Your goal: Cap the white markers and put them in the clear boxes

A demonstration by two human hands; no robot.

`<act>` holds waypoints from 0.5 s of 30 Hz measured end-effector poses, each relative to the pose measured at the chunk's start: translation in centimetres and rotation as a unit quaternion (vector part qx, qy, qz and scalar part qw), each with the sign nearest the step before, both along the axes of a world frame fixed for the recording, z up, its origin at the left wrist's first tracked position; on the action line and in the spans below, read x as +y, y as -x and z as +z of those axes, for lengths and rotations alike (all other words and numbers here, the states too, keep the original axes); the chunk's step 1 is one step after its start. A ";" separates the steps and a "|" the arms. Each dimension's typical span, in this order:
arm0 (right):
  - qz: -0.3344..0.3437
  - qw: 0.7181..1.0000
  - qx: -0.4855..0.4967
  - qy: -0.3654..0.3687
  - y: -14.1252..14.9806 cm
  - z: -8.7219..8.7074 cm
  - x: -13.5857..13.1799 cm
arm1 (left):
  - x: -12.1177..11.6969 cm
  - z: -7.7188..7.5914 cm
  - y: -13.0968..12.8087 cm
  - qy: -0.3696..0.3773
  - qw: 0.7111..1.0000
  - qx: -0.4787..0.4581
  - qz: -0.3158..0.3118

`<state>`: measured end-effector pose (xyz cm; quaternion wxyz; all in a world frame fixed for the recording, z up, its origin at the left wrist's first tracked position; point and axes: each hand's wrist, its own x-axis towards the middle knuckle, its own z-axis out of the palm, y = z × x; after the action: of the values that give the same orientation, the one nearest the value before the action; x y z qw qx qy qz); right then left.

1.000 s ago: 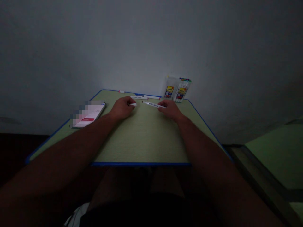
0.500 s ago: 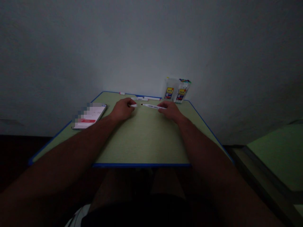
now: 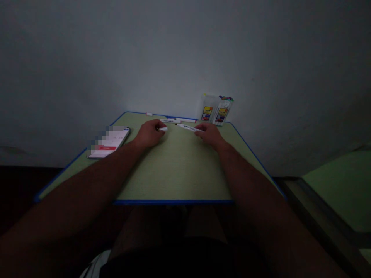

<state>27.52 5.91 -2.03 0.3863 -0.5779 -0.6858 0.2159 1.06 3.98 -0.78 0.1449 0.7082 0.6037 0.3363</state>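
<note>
In the head view, my right hand (image 3: pixel 210 133) pinches the rear part of a white marker (image 3: pixel 187 127). The marker is uncapped, and its dark tip points left and slightly away from me. Between the thumb and fingers of my left hand (image 3: pixel 148 133) is a small white marker cap (image 3: pixel 164 129), partly covered by the fingertips. A short gap separates the cap from the marker's tip. Just beyond, another white marker (image 3: pixel 171 121) lies on the table.
The green table (image 3: pixel 174 170) has a blue edge and stands against a wall. A phone (image 3: pixel 111 143) lies on the left. Two clear marker cases (image 3: pixel 222 112) stand at the back right, one full of markers. A white pen (image 3: pixel 187 120) and a small white piece (image 3: pixel 149 114) lie along the back edge.
The marker in my right hand has tilted, its tip now higher and farther back. The right hand has shifted slightly to the right; my left hand stays almost still.
</note>
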 end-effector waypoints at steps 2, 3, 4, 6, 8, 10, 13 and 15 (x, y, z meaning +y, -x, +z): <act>-0.001 1.000 0.008 0.002 0.0 -0.1 0.1 | 0.0 0.0 0.0 0.001 1.000 0.004 0.005; -0.001 1.000 0.011 0.002 -0.1 -0.2 0.2 | 0.0 0.0 0.0 0.001 1.000 0.004 0.005; 0.000 1.000 0.015 0.000 -0.1 -0.3 0.2 | 0.0 0.0 0.0 0.001 1.000 0.003 0.005; 0.002 1.000 0.020 -0.003 -0.1 -0.4 0.3 | 0.0 -0.1 0.1 0.000 1.000 -0.004 0.005; 0.003 1.000 0.022 -0.005 -0.2 -0.4 0.4 | 0.0 -0.1 0.1 -0.005 1.000 -0.012 0.007; 0.003 1.000 0.021 -0.004 -0.1 -0.3 0.3 | -0.1 -0.1 0.0 -0.013 1.000 -0.016 0.011; 0.003 1.000 0.015 0.003 -0.1 -0.1 0.0 | -0.2 0.1 -0.1 -0.017 1.000 -0.012 0.020; 0.002 1.000 0.011 0.003 -0.1 0.0 0.0 | -0.3 0.2 -0.1 -0.018 0.999 -0.013 0.025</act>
<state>27.64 5.89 -2.05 0.3914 -0.5757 -0.6817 0.2249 1.20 3.66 -0.58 0.1313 0.6913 0.6129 0.3595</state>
